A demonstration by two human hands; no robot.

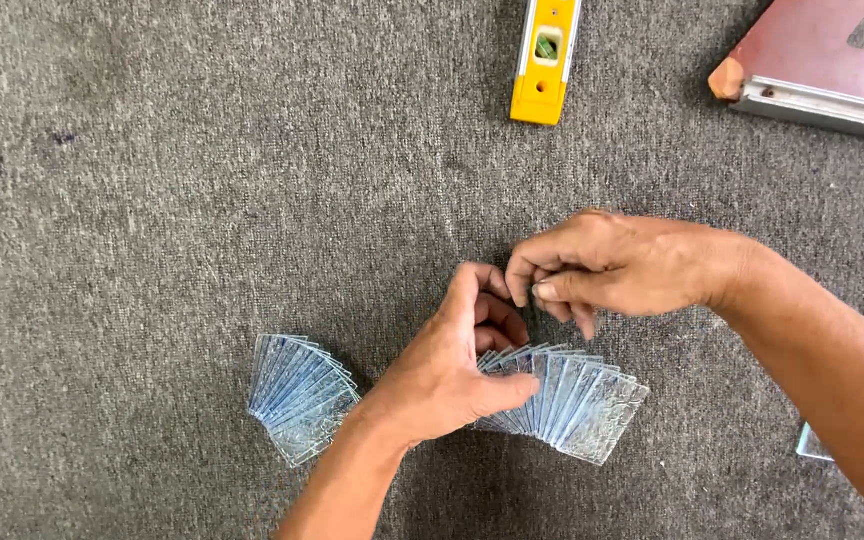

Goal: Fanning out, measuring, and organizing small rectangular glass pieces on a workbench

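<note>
Centrally, the left hand [449, 375] presses flat on a fanned row of glass tiles [580, 405], steadying it, while the right hand [607, 265] pinches closed just above, its contents hidden.

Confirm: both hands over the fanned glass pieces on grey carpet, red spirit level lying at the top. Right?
Wrong on one point: the spirit level is yellow, not red, as the head view shows. The rest holds: the left hand and right hand are over the fanned glass pieces on the grey carpet.
</note>
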